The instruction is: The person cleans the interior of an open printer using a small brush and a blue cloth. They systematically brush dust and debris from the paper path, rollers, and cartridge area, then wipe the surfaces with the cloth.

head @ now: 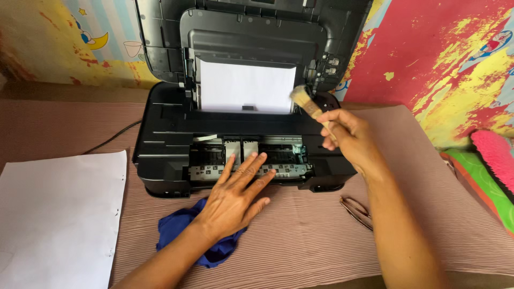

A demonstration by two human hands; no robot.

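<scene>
R hand [347, 140] gripping brush [306, 103], L hand [235, 195] flat on open printer [163, 140]

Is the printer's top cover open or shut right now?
Open. The printer has its cover raised against the wall, and the ink carriage lies exposed beside the left hand.

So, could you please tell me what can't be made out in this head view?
- Blue cloth: partly hidden under the left hand.
- Brush handle: hidden inside the right hand.
- Printer lid: cut off by the top edge.
- Metal tool: too small to tell its kind.
- Pink item: cut off at the right edge.
</scene>
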